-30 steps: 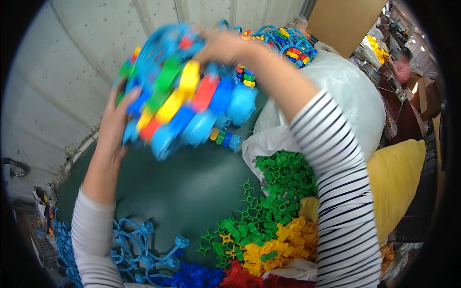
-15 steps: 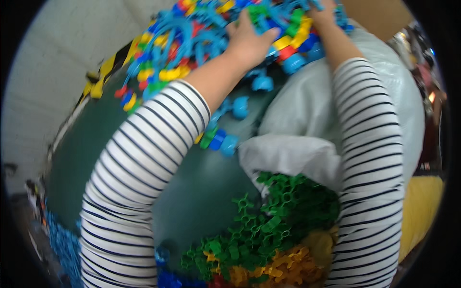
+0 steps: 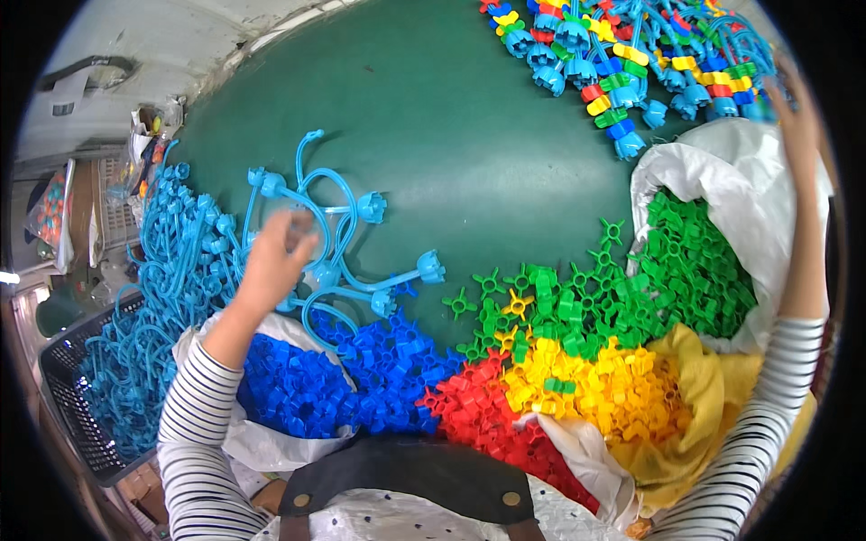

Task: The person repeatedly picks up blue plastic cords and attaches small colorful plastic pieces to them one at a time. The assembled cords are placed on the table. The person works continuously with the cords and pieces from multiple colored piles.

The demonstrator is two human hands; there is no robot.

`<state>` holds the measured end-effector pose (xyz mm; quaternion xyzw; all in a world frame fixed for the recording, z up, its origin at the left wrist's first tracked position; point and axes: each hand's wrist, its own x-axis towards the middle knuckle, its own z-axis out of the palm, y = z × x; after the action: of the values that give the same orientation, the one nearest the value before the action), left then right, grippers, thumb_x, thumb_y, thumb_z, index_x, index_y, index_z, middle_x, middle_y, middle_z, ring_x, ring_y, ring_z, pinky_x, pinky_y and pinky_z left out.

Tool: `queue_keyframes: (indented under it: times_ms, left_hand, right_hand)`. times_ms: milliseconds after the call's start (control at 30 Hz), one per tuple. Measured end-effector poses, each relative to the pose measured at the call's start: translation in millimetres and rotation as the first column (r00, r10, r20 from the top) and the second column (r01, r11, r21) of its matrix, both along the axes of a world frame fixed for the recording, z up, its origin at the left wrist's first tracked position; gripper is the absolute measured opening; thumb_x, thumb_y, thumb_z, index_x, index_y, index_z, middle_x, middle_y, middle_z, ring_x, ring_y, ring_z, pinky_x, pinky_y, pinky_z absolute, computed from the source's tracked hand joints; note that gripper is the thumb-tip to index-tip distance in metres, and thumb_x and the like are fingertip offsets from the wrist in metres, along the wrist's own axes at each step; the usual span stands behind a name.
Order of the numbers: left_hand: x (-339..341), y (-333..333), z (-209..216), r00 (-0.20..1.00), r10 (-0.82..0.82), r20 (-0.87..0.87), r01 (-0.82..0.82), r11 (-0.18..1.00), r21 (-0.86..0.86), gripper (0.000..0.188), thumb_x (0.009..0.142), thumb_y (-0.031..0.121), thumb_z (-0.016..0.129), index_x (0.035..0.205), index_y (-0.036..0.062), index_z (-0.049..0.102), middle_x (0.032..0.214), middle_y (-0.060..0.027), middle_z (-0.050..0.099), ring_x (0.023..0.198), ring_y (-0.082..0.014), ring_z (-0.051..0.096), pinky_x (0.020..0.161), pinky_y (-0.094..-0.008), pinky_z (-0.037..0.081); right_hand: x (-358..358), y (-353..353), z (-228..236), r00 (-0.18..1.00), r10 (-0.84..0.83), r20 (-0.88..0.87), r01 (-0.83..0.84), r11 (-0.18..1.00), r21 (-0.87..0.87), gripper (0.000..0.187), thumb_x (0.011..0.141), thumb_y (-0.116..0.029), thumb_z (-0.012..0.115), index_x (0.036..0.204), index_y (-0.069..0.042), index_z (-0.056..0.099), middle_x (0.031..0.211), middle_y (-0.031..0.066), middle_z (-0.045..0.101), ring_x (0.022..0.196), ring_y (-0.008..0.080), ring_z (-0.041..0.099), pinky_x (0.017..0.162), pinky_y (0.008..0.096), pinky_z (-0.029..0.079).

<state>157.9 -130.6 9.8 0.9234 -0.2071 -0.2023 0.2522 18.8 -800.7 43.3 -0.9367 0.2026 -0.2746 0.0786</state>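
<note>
Over the loose light-blue bendy stems with flower-shaped ends (image 3: 347,207), my left hand (image 3: 281,257) hovers with fingers loosely curled and apart. It is slightly blurred, and no stem shows in its grip. At the far right, my right hand (image 3: 796,117) is stretched out with fingers apart. It is beside a heap of stems threaded with coloured pieces (image 3: 622,90), above a white sack (image 3: 722,153). Its fingertips are blurred, and whether they touch the heap is unclear.
Along the near side of the green table (image 3: 433,117) lie piles of blue (image 3: 379,361), red (image 3: 487,406), yellow (image 3: 595,379) and green star-shaped pieces (image 3: 577,307), partly in sacks. More stems spill from a black basket (image 3: 68,397) at the left.
Both hands were at the threaded heap and have left it. My left hand has come back to the loose stems; my right has moved toward the far right. The view has shifted too.
</note>
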Motion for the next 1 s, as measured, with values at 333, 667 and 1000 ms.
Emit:
queue_keyframes:
  times_ms: [333, 667, 1000]
  left_hand:
    - [-135, 75, -91, 0.988, -0.157, -0.004, 0.157, 0.987, 0.019, 0.031, 0.083, 0.016, 0.072, 0.108, -0.0014, 0.063, 0.1, -0.0185, 0.062, 0.094, -0.0356, 0.061, 0.084, -0.0402, 0.05]
    - [-171, 82, -17, 0.625, 0.089, -0.775, -0.657, 0.597, -0.461, 0.05, 0.101, 0.036, 0.054, 0.133, -0.0011, 0.043, 0.087, -0.0099, 0.064, 0.07, -0.0175, 0.064, 0.048, -0.0232, 0.043]
    - [-199, 108, -37, 0.624, 0.23, -0.747, -0.706, 0.574, -0.414, 0.045, 0.106, 0.04, 0.036, 0.128, 0.0013, 0.044, 0.064, -0.0056, 0.053, 0.044, -0.0124, 0.053, 0.034, -0.0203, 0.032]
  right_hand:
    - [-19, 488, -139, 0.688, 0.648, -0.326, -0.639, 0.754, 0.151, 0.034, 0.086, -0.013, 0.056, 0.119, -0.009, 0.063, 0.115, 0.0123, 0.061, 0.118, 0.0315, 0.053, 0.101, 0.0497, 0.041]
    - [-139, 575, -102, 0.676, 0.708, 0.206, -0.551, 0.299, 0.779, 0.03, 0.083, -0.013, 0.071, 0.11, -0.004, 0.06, 0.103, 0.0143, 0.055, 0.098, 0.0335, 0.053, 0.087, 0.0435, 0.044]
    - [-82, 502, -156, 0.87, 0.372, -0.324, -0.378, 0.925, 0.045, 0.025, 0.072, -0.014, 0.071, 0.097, -0.011, 0.066, 0.102, 0.0084, 0.059, 0.102, 0.0288, 0.052, 0.084, 0.0399, 0.042]
